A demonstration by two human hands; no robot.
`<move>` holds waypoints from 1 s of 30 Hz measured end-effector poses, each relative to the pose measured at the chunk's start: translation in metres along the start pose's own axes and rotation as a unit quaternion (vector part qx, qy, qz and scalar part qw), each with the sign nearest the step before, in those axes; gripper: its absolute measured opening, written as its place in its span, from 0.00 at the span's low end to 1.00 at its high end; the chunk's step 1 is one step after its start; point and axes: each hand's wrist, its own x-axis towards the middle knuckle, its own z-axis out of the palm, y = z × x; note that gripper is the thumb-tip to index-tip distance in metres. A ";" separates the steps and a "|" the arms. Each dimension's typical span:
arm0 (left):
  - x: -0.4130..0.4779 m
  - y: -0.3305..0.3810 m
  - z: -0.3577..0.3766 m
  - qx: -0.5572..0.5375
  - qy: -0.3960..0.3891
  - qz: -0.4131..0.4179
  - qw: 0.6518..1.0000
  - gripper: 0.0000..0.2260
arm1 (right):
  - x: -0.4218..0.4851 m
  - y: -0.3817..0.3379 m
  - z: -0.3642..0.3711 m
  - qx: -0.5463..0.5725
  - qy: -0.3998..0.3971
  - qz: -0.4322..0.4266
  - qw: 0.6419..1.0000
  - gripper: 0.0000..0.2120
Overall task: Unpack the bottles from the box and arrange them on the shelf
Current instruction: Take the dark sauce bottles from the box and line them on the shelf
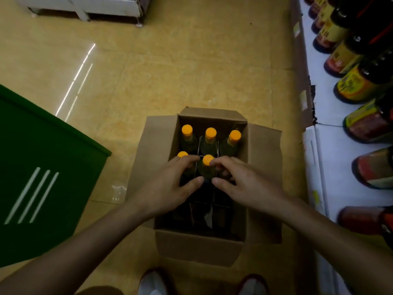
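Box (200, 248) on floor (170, 71), flaps folded out, just left of shelf (331, 145). Five orange-capped bottles upright inside: far row (210, 133) of three, then left bottle (182, 154) and centre bottle (208, 160) in middle row. Near cells dark, contents not readable; only divider (209, 216) showing there.

Left grip (170, 184) and right grip (246, 184) both in box, closing on centre bottle from either side. Fingers curled, index tips at cap, thumbs nearly meeting on near side of bottle's shoulder. Left grip fingers also lying across neck of left bottle, cap peeking out beyond them. Cannot tell whether centre bottle is lifted off box bottom.

Shelf along right edge, white, carrying dark bottles (361, 81) with yellow and red labels, in a row running far to near. Green bin (42, 167) on left, well apart from box. White shoes (151, 282) at near edge.
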 end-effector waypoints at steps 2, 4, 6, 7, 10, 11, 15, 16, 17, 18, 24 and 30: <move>0.011 -0.009 0.006 0.020 -0.003 0.019 1.000 0.23 | 0.008 0.011 0.009 -0.030 -0.010 -0.019 0.999 0.23; 0.018 -0.017 0.014 0.040 -0.002 0.038 0.998 0.23 | 0.015 0.019 0.020 -0.053 -0.011 -0.040 0.998 0.24; 0.023 -0.022 0.020 0.062 -0.003 0.049 0.997 0.24 | 0.019 0.024 0.029 -0.073 -0.010 -0.060 0.995 0.24; 0.024 -0.024 0.024 0.071 -0.002 0.053 0.996 0.24 | 0.021 0.026 0.033 -0.079 -0.010 -0.065 0.995 0.24; 0.024 -0.029 0.033 0.076 0.015 0.073 0.994 0.25 | 0.025 0.028 0.045 -0.077 -0.016 -0.075 0.994 0.26; 0.024 -0.030 0.036 0.074 0.017 0.079 0.994 0.25 | 0.026 0.029 0.049 -0.074 -0.018 -0.075 0.994 0.27; 0.025 -0.044 0.047 0.077 0.016 0.078 0.994 0.26 | 0.032 0.032 0.067 -0.035 -0.052 -0.043 0.997 0.28; 0.025 -0.046 0.049 0.084 0.016 0.079 0.993 0.27 | 0.034 0.033 0.071 -0.025 -0.051 -0.032 0.998 0.27; 0.024 -0.048 0.050 0.089 0.020 0.081 0.993 0.28 | 0.035 0.034 0.075 -0.019 -0.041 -0.024 0.999 0.25; 0.023 -0.050 0.052 0.089 0.025 0.083 0.992 0.29 | 0.037 0.034 0.078 -0.008 -0.026 -0.016 1.000 0.23; 0.020 -0.053 0.057 0.047 0.089 0.100 0.990 0.32 | 0.038 0.041 0.089 0.026 0.029 -0.011 0.999 0.10; 0.016 -0.054 0.056 -0.002 0.059 0.084 0.995 0.35 | 0.021 0.035 0.073 0.094 0.094 -0.054 0.990 0.13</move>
